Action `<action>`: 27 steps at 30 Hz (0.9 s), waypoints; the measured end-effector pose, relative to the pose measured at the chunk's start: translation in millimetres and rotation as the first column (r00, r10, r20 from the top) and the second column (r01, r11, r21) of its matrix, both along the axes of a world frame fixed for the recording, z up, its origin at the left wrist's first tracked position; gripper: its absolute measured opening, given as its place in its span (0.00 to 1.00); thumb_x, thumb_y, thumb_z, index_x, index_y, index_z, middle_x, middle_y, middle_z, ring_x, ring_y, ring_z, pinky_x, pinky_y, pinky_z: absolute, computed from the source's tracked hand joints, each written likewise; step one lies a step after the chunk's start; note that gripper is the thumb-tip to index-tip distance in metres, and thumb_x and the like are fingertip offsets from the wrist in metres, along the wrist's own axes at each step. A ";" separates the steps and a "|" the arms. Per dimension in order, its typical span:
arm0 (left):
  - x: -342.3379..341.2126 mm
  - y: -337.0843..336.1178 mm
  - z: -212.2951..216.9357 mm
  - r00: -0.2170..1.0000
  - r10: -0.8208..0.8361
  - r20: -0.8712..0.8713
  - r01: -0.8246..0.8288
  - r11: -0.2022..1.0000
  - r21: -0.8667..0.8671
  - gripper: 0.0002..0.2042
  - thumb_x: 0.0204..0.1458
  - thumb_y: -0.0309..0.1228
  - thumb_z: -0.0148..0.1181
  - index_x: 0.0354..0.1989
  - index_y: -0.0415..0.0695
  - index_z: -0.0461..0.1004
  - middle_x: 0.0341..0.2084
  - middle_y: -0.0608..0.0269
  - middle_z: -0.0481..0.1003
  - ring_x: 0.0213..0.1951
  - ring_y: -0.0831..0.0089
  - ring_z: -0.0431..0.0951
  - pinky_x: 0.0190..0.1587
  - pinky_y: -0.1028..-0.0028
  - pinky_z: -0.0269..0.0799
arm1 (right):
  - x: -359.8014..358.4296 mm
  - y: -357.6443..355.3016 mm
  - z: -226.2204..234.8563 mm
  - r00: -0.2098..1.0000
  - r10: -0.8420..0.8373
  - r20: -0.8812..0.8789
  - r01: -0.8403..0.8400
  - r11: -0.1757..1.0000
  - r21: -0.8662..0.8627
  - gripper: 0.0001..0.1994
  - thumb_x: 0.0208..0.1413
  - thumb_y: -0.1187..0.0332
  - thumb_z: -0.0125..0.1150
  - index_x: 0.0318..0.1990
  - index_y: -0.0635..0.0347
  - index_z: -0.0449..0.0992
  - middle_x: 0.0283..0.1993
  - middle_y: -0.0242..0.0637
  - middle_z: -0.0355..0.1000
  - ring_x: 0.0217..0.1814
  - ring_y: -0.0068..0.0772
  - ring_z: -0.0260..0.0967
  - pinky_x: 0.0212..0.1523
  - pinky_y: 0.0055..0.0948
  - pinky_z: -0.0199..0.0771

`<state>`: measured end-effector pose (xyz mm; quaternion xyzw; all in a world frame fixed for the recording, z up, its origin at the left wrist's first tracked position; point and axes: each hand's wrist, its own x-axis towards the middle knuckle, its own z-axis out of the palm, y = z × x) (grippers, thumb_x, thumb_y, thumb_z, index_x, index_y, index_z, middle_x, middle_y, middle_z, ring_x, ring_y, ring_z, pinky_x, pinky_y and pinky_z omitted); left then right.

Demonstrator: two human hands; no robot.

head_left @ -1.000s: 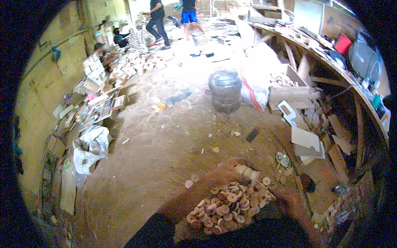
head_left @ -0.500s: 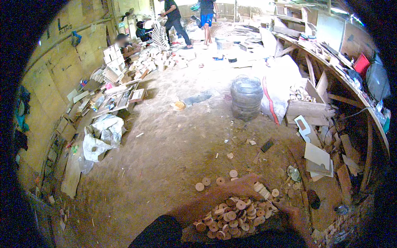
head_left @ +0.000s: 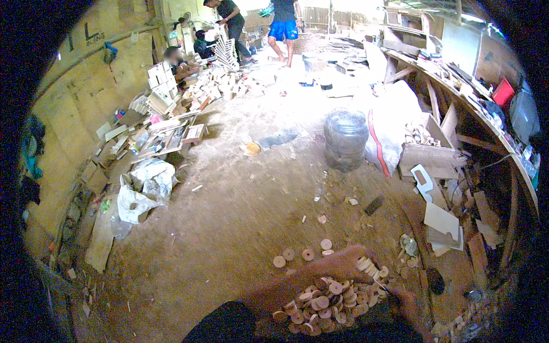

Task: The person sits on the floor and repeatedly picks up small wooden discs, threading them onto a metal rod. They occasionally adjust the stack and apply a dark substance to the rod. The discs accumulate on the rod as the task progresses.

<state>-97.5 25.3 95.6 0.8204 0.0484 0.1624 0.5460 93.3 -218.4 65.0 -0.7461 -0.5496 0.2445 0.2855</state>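
My left forearm reaches across from the lower edge, and my left hand (head_left: pixel 359 252) is closed at a short row of pale wooden discs (head_left: pixel 368 266). Its fingers are dim and partly hidden. At the right, my right hand (head_left: pixel 405 298) is closed on a thin pale rod or cord (head_left: pixel 380 283) that points toward the row; its exact kind is too small to tell. Below and between my arms lies a heap of round wooden discs with centre holes (head_left: pixel 326 303), close to my dark-clothed legs. Several loose discs (head_left: pixel 307 255) lie on the ground beyond my left forearm.
A dark translucent barrel (head_left: pixel 346 140) stands ahead beside a white sack (head_left: pixel 384 146) with a red stripe. Wood boards (head_left: pixel 441 217) lean at the right, under a long bench. A crumpled white sack (head_left: pixel 146 191) and wood scraps lie left. Other people (head_left: pixel 284 28) are far off.
The view has shifted slightly. Both my hands stay near the disc row, where a disc at its right end now sits closer. Far off, one person bends forward and another in blue shorts has stepped.
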 end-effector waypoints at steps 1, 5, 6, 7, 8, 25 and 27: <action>2.8 0.5 -1.8 1.000 -0.017 -0.006 0.016 0.999 -0.032 0.25 0.42 0.45 0.72 0.45 0.44 0.77 0.37 0.55 0.79 0.45 0.60 0.78 0.51 0.65 0.71 | -1.8 0.8 2.7 0.997 -0.051 -0.057 0.050 0.999 -0.008 0.23 0.44 0.78 0.61 0.51 0.50 0.80 0.22 0.31 0.71 0.22 0.28 0.65 0.26 0.29 0.67; 8.7 -6.0 -1.9 0.980 0.068 -0.187 -0.058 0.997 0.059 0.28 0.42 0.51 0.71 0.47 0.43 0.76 0.40 0.51 0.78 0.47 0.56 0.77 0.52 0.60 0.70 | -7.2 -1.5 19.1 0.999 -0.032 0.000 0.032 0.974 -0.223 0.23 0.47 0.78 0.56 0.53 0.52 0.78 0.34 0.34 0.75 0.37 0.31 0.72 0.40 0.32 0.72; 10.4 -11.1 -2.3 0.991 0.043 -0.124 -0.032 0.995 0.095 0.29 0.43 0.51 0.70 0.48 0.43 0.75 0.42 0.50 0.77 0.48 0.55 0.76 0.53 0.59 0.69 | -7.5 -2.8 23.0 1.000 -0.030 -0.004 0.028 0.972 -0.235 0.22 0.48 0.77 0.56 0.53 0.52 0.78 0.34 0.35 0.75 0.37 0.31 0.72 0.40 0.32 0.72; 12.5 -17.1 -3.6 0.995 0.025 -0.097 -0.013 0.993 0.120 0.30 0.43 0.52 0.70 0.48 0.43 0.75 0.43 0.48 0.77 0.49 0.54 0.75 0.54 0.58 0.69 | -8.5 -2.8 25.1 1.000 -0.027 -0.017 0.022 0.972 -0.234 0.21 0.49 0.76 0.56 0.53 0.53 0.77 0.35 0.36 0.75 0.38 0.31 0.72 0.40 0.32 0.72; 15.3 -20.7 -6.2 0.982 -0.013 -0.186 0.034 0.993 0.111 0.31 0.43 0.53 0.69 0.50 0.42 0.74 0.46 0.47 0.75 0.52 0.53 0.74 0.56 0.58 0.68 | -8.7 -3.3 26.8 0.999 -0.027 -0.025 0.020 0.972 -0.233 0.19 0.51 0.75 0.55 0.53 0.54 0.77 0.36 0.36 0.75 0.38 0.31 0.71 0.41 0.33 0.72; 49.4 -61.4 -65.4 0.988 0.027 0.149 -0.015 0.996 -0.084 0.20 0.61 0.39 0.52 0.59 0.44 0.69 0.60 0.54 0.64 0.62 0.57 0.66 0.61 0.61 0.65 | -5.3 2.1 40.9 0.998 -0.062 -0.020 0.052 0.939 -0.339 0.20 0.59 0.66 0.54 0.60 0.52 0.72 0.55 0.47 0.71 0.61 0.32 0.67 0.58 0.34 0.66; 52.3 -61.0 -61.8 0.985 0.051 0.164 -0.044 0.998 -0.048 0.19 0.62 0.38 0.51 0.59 0.45 0.69 0.63 0.55 0.62 0.63 0.56 0.65 0.62 0.60 0.64 | -14.1 2.9 46.6 0.992 -0.128 0.024 0.129 0.989 -0.079 0.21 0.55 0.69 0.55 0.58 0.52 0.73 0.52 0.45 0.72 0.59 0.35 0.68 0.57 0.35 0.67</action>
